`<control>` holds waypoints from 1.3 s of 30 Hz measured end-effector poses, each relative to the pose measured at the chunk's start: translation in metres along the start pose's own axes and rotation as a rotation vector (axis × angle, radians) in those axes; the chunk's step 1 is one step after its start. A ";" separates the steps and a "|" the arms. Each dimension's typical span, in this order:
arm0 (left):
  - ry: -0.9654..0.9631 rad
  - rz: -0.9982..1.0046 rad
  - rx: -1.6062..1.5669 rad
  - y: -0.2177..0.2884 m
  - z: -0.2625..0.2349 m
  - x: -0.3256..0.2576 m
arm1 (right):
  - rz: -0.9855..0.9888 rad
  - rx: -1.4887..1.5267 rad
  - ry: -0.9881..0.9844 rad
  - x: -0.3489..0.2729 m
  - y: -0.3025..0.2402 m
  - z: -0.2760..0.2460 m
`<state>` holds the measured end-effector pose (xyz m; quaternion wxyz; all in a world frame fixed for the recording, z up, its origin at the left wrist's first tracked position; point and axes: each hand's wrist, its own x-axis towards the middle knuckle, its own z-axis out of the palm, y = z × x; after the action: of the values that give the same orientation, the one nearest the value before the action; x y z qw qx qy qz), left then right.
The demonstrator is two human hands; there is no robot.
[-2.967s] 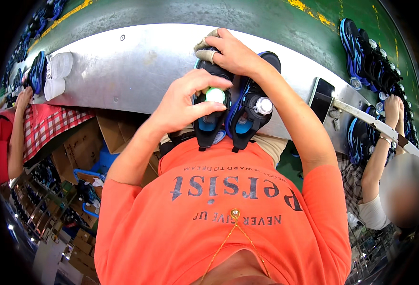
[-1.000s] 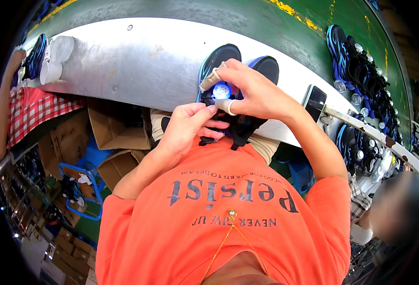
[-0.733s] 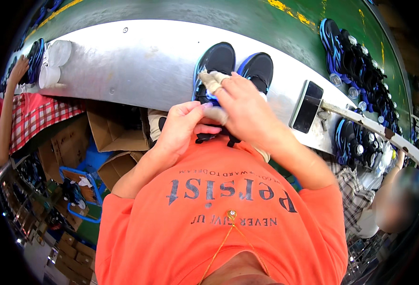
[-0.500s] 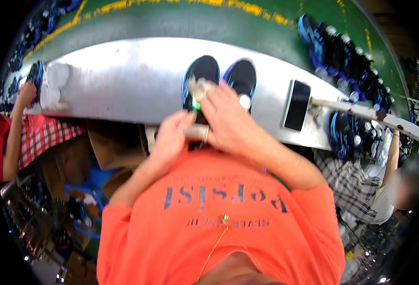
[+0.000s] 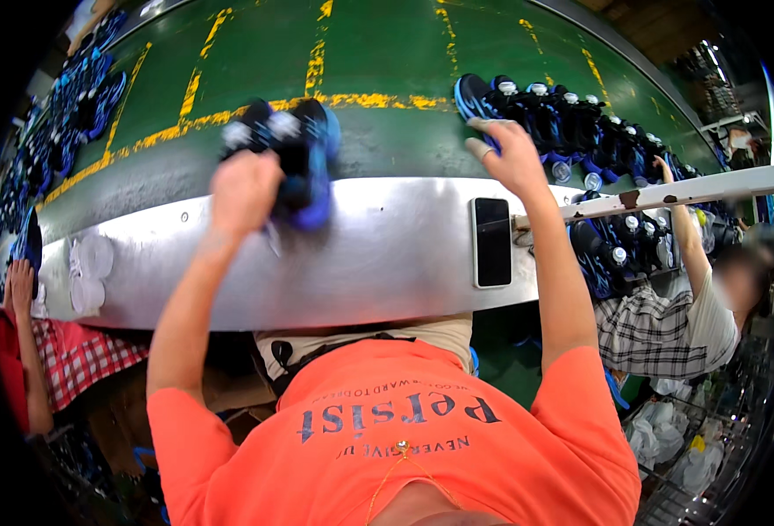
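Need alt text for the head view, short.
Left hand holds a blurred pair of dark blue shoes above a metal bench; right hand reaches toward a shoe row. A phone lies on the bench.

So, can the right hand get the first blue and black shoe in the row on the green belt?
Probably yes. The right hand is already at the near shoe, fingers open, and nothing lies between them. The left hand holds another pair of shoes.

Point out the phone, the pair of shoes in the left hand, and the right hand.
phone [image 5: 492, 242], head view, middle of its dark screen
pair of shoes [image 5: 304, 162], head view, blue side
right hand [image 5: 508, 158], head view, back of hand
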<state>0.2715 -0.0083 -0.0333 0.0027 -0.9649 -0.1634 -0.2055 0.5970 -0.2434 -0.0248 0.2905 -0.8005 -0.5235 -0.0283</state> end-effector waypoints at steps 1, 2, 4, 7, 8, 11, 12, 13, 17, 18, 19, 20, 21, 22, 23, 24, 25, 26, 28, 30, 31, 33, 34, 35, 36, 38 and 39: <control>0.023 -0.090 0.044 -0.031 -0.001 0.016 | 0.154 -0.111 0.006 0.006 0.017 -0.003; 0.041 -0.230 -0.023 -0.063 -0.002 0.027 | 0.244 -0.206 0.030 0.016 0.035 0.000; -0.022 -0.242 0.075 -0.122 0.015 0.056 | 0.420 -0.448 -0.015 0.018 0.063 -0.011; -0.325 -0.213 0.213 -0.201 0.045 0.043 | 0.505 -0.620 -0.283 0.022 0.091 0.001; -0.280 -0.156 0.254 -0.218 0.051 0.025 | 0.476 -0.641 -0.330 0.020 0.091 0.005; 0.149 -0.338 0.138 -0.136 0.054 0.026 | 0.308 -0.619 -0.267 0.007 0.130 0.000; 0.231 -0.324 0.011 -0.108 0.044 0.018 | 0.257 -0.688 -0.405 0.019 0.104 -0.004; 0.062 -0.395 -0.095 -0.073 0.029 0.017 | 0.227 -0.564 -0.405 0.023 0.086 -0.004; -0.161 -0.630 -0.988 0.034 0.035 -0.027 | 0.170 -0.261 -0.503 0.012 -0.027 0.006; -0.159 -0.673 -1.069 0.060 0.030 -0.028 | 0.128 -0.155 -0.552 -0.005 -0.049 0.012; -0.149 -0.725 -1.145 0.087 0.025 -0.030 | -0.003 -0.059 -0.539 -0.024 -0.078 0.010; -0.078 -0.725 -1.127 0.109 0.024 -0.035 | -0.068 -0.110 -0.657 -0.037 -0.106 0.008; -0.012 -0.719 -1.117 0.131 0.028 -0.040 | -0.174 -0.080 -0.552 -0.065 -0.122 0.021; 0.054 -0.716 -1.095 0.143 0.032 -0.050 | -0.292 0.065 -0.351 -0.088 -0.137 0.033; -0.005 -0.758 -1.040 0.135 0.038 -0.066 | -0.317 0.166 -0.444 -0.096 -0.154 0.033; -0.066 -0.796 -0.988 0.115 0.044 -0.079 | -0.338 0.266 -0.536 -0.101 -0.168 0.031; -0.151 -0.892 -0.956 0.095 0.045 -0.083 | -0.341 0.342 -0.550 -0.108 -0.173 0.039; -0.155 -0.868 -1.037 0.064 0.050 -0.092 | -0.352 0.422 -0.566 -0.112 -0.177 0.046; -0.218 -0.699 -0.764 0.035 0.042 -0.090 | -0.415 0.597 -0.537 -0.111 -0.178 0.047; -0.447 -0.783 -0.442 0.058 -0.008 -0.047 | -0.423 0.894 -0.532 -0.108 -0.171 0.046; -0.143 -0.694 -0.365 0.062 -0.019 -0.052 | -0.472 0.830 -0.502 -0.095 -0.171 0.020; -0.001 -0.683 -0.350 0.082 -0.050 -0.057 | -0.419 0.899 -0.177 -0.078 -0.150 0.007; -0.060 -0.625 -0.414 0.096 -0.053 -0.066 | -0.379 0.894 -0.007 -0.067 -0.141 0.002; -0.123 -0.559 -0.485 0.110 -0.049 -0.075 | -0.290 0.812 -0.039 -0.061 -0.126 0.005; -0.185 -0.492 -0.554 0.125 -0.042 -0.081 | -0.202 0.730 -0.071 -0.060 -0.110 0.018; -0.116 -0.378 -0.436 0.156 -0.011 -0.085 | -0.285 0.758 -0.230 -0.068 -0.101 0.044; -0.095 -0.469 -0.456 0.156 0.003 -0.083 | -0.276 0.769 -0.310 -0.076 -0.105 0.045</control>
<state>0.2501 -0.1819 -0.0593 -0.2682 -0.8853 -0.3308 -0.1867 0.4614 -0.2540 -0.0437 0.4787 -0.5515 -0.6354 0.2508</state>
